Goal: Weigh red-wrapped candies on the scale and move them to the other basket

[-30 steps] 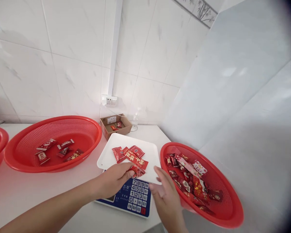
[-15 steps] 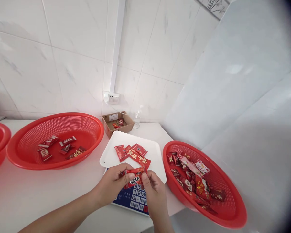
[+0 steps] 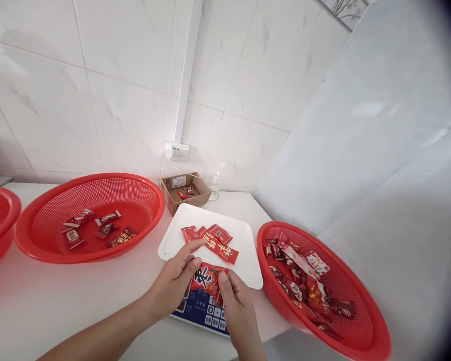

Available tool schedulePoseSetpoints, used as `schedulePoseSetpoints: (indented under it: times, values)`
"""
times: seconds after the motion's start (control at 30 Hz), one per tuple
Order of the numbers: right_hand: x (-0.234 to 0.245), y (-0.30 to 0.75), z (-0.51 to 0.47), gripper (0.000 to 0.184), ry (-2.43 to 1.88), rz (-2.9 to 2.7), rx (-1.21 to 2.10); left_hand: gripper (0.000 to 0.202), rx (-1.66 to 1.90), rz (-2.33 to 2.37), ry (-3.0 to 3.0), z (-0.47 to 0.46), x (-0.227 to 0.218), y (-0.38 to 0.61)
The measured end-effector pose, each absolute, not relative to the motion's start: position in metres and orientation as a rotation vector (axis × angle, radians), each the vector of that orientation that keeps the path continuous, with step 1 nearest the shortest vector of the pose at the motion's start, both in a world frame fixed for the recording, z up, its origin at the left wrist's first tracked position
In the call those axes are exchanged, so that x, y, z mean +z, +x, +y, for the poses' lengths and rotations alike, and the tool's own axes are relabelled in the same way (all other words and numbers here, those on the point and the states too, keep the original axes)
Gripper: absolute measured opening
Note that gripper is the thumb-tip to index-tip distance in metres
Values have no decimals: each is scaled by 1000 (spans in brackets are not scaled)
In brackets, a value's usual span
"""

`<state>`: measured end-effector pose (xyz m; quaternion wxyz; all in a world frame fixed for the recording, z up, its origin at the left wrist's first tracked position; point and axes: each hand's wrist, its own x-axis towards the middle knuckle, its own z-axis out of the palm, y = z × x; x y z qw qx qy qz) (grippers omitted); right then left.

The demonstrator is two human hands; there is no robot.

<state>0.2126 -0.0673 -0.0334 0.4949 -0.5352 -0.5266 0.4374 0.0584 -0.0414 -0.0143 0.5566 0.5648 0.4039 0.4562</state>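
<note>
My left hand (image 3: pixel 175 281) and my right hand (image 3: pixel 236 306) both pinch one red snack packet (image 3: pixel 206 277) with a large white character on it, held just above the front edge of a white scale tray (image 3: pixel 244 263). Several more red packets (image 3: pixel 214 239) lie on that tray. Below the hands shows the blue keypad of the scale (image 3: pixel 205 311). A red mesh basket (image 3: pixel 355 326) with several packets stands to the right of my right hand.
A large red basket (image 3: pixel 146 193) with a few packets stands at the left, and part of another red basket (image 3: pixel 0 210) at the far left. A small cardboard box (image 3: pixel 186 188) sits by the tiled wall, below a socket (image 3: pixel 176 151). A white panel rises at the right.
My right hand came in from beside the right basket and took hold of the packet that my left hand held. Both hands now hold it flat, face up, slightly nearer to me.
</note>
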Motion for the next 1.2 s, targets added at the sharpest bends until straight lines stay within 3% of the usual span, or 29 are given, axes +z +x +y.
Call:
schedulePoseSetpoints:
  times: [0.3, 0.5, 0.7, 0.93, 1.2]
  values:
    - [-34, 217, -66, 53, -1364, -1180, 1159, 65, 1000, 978, 1283, -30, -17, 58]
    - [-33, 231, -43, 52, -1533, -1389, 781, 46, 1166, 1254, 1609, -24, -22, 40]
    - [-35, 242, -34, 39, -1903, -1624, 362, 34, 1079, 1381, 1988, -16, -28, 21]
    - [-45, 231, -37, 31, -1506, -1931, 215, 34, 838, 1375, 2363, 10, -44, 28]
    - [-49, 263, -40, 39, -1533, -1880, 151, 36, 672, 1371, 2466, 24, -43, 39]
